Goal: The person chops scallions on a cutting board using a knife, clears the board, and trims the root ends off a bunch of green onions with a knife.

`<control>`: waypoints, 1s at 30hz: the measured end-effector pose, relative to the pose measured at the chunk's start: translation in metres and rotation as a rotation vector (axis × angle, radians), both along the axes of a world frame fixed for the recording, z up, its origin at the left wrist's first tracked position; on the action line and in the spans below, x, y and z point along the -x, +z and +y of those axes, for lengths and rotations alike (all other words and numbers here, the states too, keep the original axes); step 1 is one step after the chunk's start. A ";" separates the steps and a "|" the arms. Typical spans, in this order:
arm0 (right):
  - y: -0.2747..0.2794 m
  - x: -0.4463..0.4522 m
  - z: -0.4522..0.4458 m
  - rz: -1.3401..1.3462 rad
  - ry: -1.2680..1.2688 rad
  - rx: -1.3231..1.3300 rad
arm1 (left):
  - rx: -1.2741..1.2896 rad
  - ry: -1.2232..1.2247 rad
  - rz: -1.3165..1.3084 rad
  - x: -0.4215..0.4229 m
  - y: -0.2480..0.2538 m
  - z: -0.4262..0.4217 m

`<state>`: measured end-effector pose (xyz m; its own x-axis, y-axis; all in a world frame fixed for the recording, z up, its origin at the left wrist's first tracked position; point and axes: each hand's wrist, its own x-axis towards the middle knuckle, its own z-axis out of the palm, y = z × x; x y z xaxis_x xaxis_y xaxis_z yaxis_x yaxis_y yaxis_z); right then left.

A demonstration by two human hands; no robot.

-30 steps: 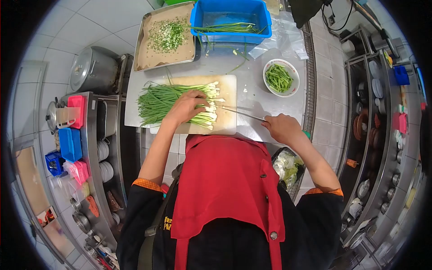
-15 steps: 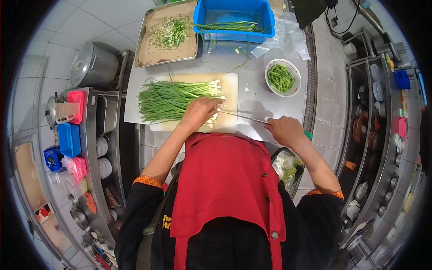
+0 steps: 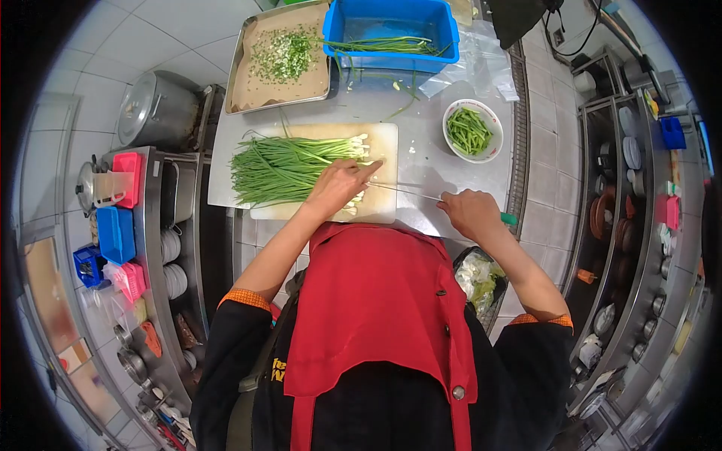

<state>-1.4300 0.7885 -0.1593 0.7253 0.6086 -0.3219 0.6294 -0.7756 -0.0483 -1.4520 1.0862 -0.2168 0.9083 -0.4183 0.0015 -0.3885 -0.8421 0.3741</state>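
Note:
A thick bundle of spring onions (image 3: 282,165) lies across the white cutting board (image 3: 385,146), its white ends to the right. Over those ends rests my left hand (image 3: 342,184), palm down, with the index finger stretched out to the right onto the bare board. No thing shows in its fingers; the thumb is partly hidden. My right hand (image 3: 472,213) is closed round the green handle of a knife (image 3: 410,193). The thin blade points left, and its tip reaches the board beside my left fingers.
A lined metal tray (image 3: 239,83) with chopped greens stands at the back left. Beside it, a blue tub (image 3: 391,56) has long green stalks across it. A bowl (image 3: 492,124) of cut green pieces sits on the right. Below the table edge is a bin (image 3: 481,282) with scraps.
My left index finger has stretched out to the right over the board. My right hand has shifted slightly left and up with the knife. The spring onion bundle stays in place.

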 end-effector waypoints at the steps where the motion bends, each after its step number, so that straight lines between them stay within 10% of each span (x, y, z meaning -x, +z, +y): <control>1: -0.001 -0.001 0.001 0.000 0.000 -0.001 | 0.009 0.000 -0.013 0.000 0.000 0.000; 30: 0.009 -0.010 -0.010 0.153 -0.135 -0.003 | 0.109 0.188 -0.125 -0.057 -0.027 0.038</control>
<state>-1.4200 0.7786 -0.1506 0.7430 0.5099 -0.4334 0.5046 -0.8523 -0.1376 -1.3947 1.1243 -0.2442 0.9601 -0.2332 0.1543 -0.2776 -0.8613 0.4256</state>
